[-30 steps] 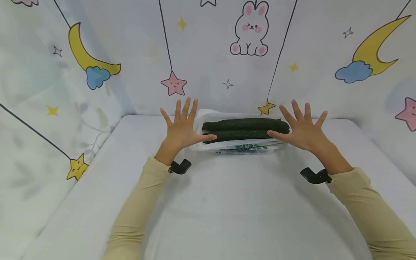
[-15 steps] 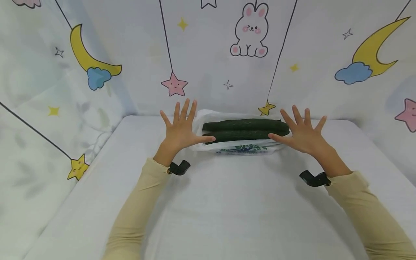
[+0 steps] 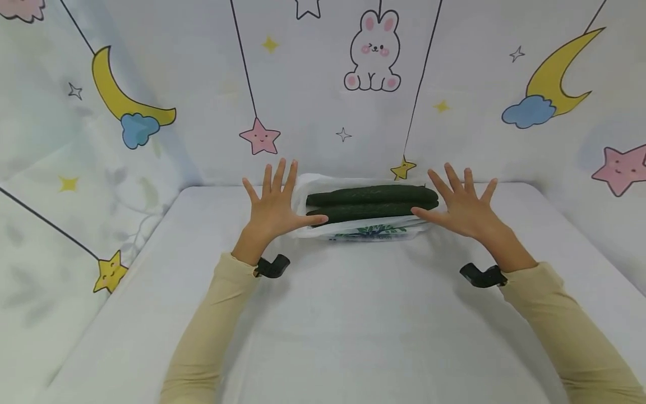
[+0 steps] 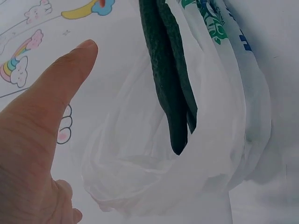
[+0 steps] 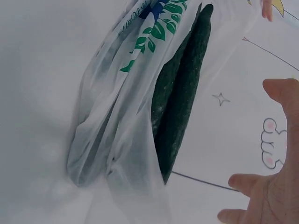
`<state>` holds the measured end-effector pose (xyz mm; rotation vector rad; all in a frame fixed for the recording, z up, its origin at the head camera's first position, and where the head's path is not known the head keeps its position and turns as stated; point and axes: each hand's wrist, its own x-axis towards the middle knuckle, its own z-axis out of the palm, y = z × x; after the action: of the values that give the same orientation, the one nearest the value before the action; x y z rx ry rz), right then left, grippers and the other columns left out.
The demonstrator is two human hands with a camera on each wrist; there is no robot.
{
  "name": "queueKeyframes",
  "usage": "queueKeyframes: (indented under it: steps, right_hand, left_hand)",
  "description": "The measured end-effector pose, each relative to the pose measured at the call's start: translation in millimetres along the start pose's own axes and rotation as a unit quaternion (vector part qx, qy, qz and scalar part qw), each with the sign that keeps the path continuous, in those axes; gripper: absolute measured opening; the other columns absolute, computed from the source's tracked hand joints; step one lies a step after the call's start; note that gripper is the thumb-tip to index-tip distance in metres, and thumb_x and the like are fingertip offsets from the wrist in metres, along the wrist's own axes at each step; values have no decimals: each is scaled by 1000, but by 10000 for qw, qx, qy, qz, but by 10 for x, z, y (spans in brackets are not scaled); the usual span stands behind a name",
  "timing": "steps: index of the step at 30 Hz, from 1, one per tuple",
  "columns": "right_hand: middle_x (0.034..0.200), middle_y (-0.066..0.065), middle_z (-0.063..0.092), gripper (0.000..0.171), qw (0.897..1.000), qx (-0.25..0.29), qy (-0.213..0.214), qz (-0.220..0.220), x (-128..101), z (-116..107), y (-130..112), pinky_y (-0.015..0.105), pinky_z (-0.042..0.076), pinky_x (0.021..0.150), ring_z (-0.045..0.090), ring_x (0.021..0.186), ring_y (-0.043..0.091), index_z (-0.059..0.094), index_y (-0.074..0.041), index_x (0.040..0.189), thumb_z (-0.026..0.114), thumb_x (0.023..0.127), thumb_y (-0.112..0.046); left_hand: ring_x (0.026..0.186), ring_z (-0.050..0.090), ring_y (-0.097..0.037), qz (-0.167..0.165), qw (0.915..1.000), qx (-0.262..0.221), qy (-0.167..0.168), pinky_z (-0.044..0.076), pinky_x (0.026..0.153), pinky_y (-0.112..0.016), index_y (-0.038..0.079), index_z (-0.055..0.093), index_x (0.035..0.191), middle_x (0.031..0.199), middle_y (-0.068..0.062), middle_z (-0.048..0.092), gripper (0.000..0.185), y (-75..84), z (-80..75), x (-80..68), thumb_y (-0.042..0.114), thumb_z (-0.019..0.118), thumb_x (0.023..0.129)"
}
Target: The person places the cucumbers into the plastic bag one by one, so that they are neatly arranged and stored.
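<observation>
Both hands have hardly moved: the left hand (image 3: 272,210) and right hand (image 3: 464,210) stay spread wide, holding nothing, maybe just touching the cucumbers (image 3: 370,203) on the plastic bag (image 3: 370,231) on the table (image 3: 353,314).

- Plastic bag (image 3: 370,230): thin, white, translucent, crinkled, faintly glossy.
- Cucumbers (image 3: 370,203): dark green, matt, slightly bumpy skin.
- Desk (image 3: 353,314): smooth matt white cloth.
- Sleeves (image 3: 212,331): soft beige fabric.
</observation>
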<state>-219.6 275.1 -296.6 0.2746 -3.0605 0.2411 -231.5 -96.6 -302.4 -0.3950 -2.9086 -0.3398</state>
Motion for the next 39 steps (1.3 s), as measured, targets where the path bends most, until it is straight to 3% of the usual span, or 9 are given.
queueKeyframes:
  steps: [5,9,12,15,20,23,30,35,39]
  right_hand:
    - [155,19,-8,78,9903,1358,135,241,6,84,192,73,-4,99,-6,139,48,9,-19,151,42,92,-56]
    - [150,26,16,61,9542,2924,230,591,49,268,379,61,28,102,29,132,45,25,-6,147,44,97,-36]
    - [133,24,42,57,9230,3695,190,1055,95,482,483,41,49,88,58,104,31,34,1,141,50,96,-30]
    - [104,10,56,56,8979,4200,144,1307,87,811,523,24,51,68,60,74,11,43,4,135,62,89,-22]
    - [87,0,56,57,8887,4465,295,1000,8,1335,291,19,42,56,46,62,3,53,0,128,74,79,-17]
    - [89,7,56,54,8904,4474,525,648,28,1452,70,19,40,55,44,61,7,55,-1,126,75,78,-18]
    - [86,3,50,64,8861,4535,658,701,127,1297,-237,20,42,55,48,60,6,48,-6,134,75,78,-21]
    - [88,6,48,65,8750,4623,1062,969,27,1096,-156,19,45,54,51,58,6,44,-8,137,72,79,-9]
    - [96,12,50,69,8764,4451,1329,1274,-114,1046,-56,18,44,56,50,64,7,38,-6,141,66,79,-2]
  left_hand:
    - [145,-1,-22,1522,9847,-783,315,5,115,-47,20,-2,151,157,-3,2,100,124,44,53,63,55,81]
    - [135,33,-22,2451,9642,-901,-455,33,107,-37,9,25,147,147,-10,31,63,308,107,180,32,52,95]
    - [132,37,-25,2456,9646,-58,-959,36,105,-36,6,29,145,144,-13,35,56,382,228,345,25,50,96]
    - [132,36,-28,2247,9637,703,-1260,38,103,-38,6,29,145,144,-14,35,65,336,412,462,31,57,92]
    - [132,35,-34,1721,9541,914,-2274,38,102,-44,4,23,146,146,-18,33,96,122,679,488,47,72,76]
    - [129,41,-33,1494,9516,1054,-2472,40,99,-46,9,23,147,145,-13,37,105,55,744,539,53,76,68]
    - [128,44,-29,1782,9557,1362,-1909,43,96,-48,9,29,145,144,-9,40,108,51,714,619,64,73,63]
    - [118,50,-31,2059,9665,1258,-872,48,87,-47,5,37,137,133,-12,50,104,226,705,598,65,74,60]
    - [104,57,-32,2477,9597,1281,344,48,82,-46,5,40,131,119,-13,57,100,343,756,567,63,77,57]
